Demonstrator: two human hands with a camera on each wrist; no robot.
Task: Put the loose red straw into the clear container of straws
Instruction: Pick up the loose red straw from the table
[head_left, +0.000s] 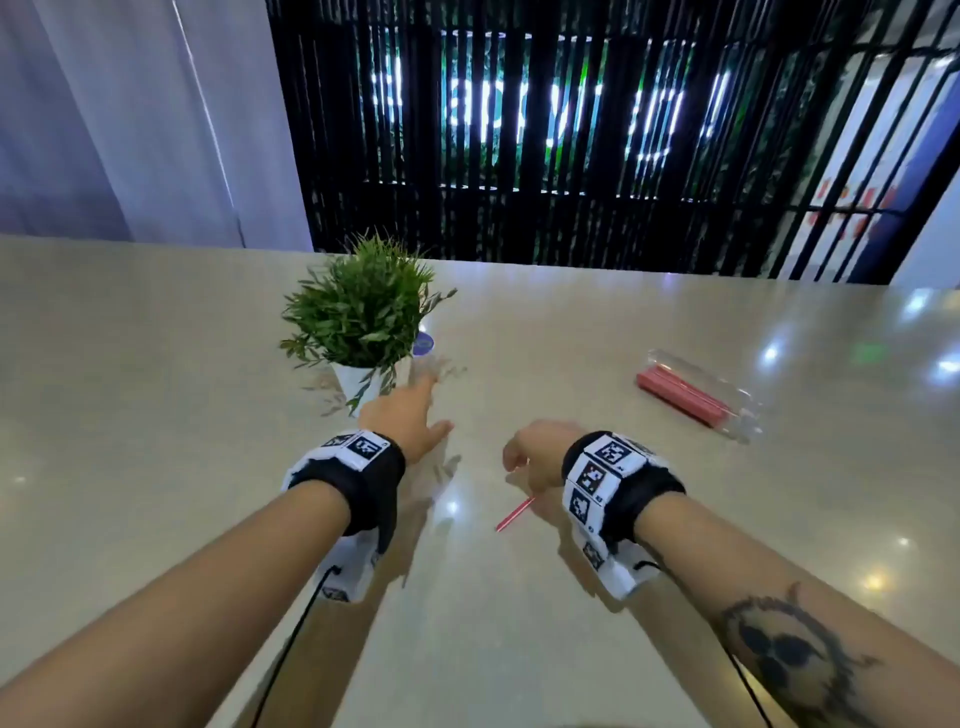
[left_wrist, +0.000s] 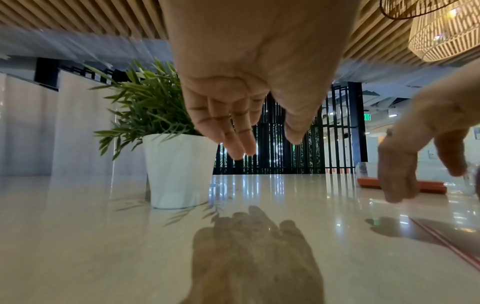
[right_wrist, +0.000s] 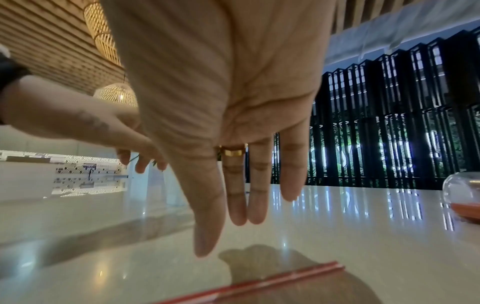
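Note:
The loose red straw (head_left: 514, 513) lies flat on the glossy beige table (head_left: 156, 364), partly under my right hand (head_left: 522, 452). In the right wrist view that hand (right_wrist: 228, 226) hangs open, fingers straight and pointing down, just above the straw (right_wrist: 285, 277) without touching it. The clear container (head_left: 701, 395) lies on its side to the far right with a bundle of red straws inside. My left hand (head_left: 423, 413) hovers open above the table near the plant pot, holding nothing.
A green plant in a white pot (head_left: 363, 379) stands at mid-table, just beyond my left hand. Dark slatted screens and a curtain rise behind the table's far edge. Bare tabletop lies between my right hand and the container.

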